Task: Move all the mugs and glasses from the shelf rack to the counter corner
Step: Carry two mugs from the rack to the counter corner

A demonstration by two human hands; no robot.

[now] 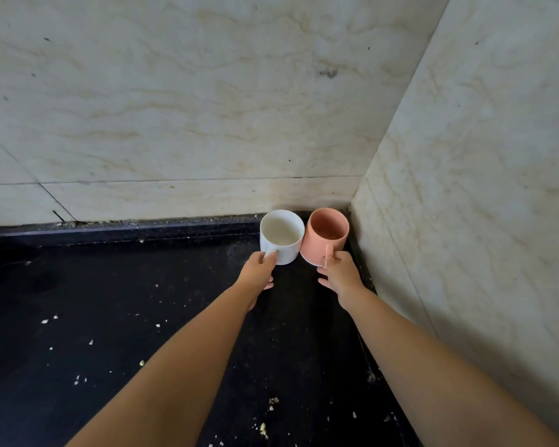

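You are facing the black counter (117, 317) where two marble walls (465, 156) are meeting. Both mugs are standing upright in that corner, sides touching, mouths up. The pink mug (323, 235) is sitting nearest the corner; the white mug (282, 237) is sitting just left of it. Your right hand (339, 274) is pinching the pink handle, which is pointing back toward you. Your left hand (259, 269) is gripping the white mug's near side. To let go, you are likely drawing both hands straight back.
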